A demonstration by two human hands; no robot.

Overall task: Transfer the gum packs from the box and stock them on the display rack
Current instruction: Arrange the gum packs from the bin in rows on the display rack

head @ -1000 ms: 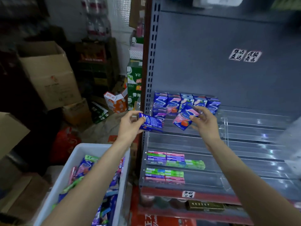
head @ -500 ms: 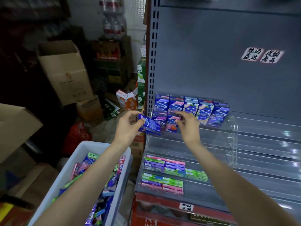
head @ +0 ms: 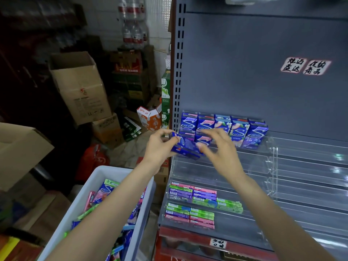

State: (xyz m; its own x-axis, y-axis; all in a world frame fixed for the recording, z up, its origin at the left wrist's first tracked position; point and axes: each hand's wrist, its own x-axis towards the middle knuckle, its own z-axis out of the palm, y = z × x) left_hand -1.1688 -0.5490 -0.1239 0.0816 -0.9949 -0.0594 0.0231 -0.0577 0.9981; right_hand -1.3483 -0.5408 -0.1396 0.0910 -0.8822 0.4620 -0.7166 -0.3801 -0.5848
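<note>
Pinched between thumb and curled fingers, the small blue cardboard gum pack [head: 185, 147] sits in the left hand [head: 160, 146], held just in front of the left end of the clear acrylic tiered display rack [head: 271, 157]. Close beside it on the right, the right hand [head: 219, 147] hovers with fingers loosely spread and holds nothing, its fingertips near the pack's right end. A row of upright blue and pink gum packs [head: 224, 129] already fills the far top tier. More packs lie jumbled in the white plastic box [head: 88, 193] at near left. Such a pack looks light and stiff (glossy, so likely a bit slippery); gripping across its narrow edges should keep it square for slotting in
</note>
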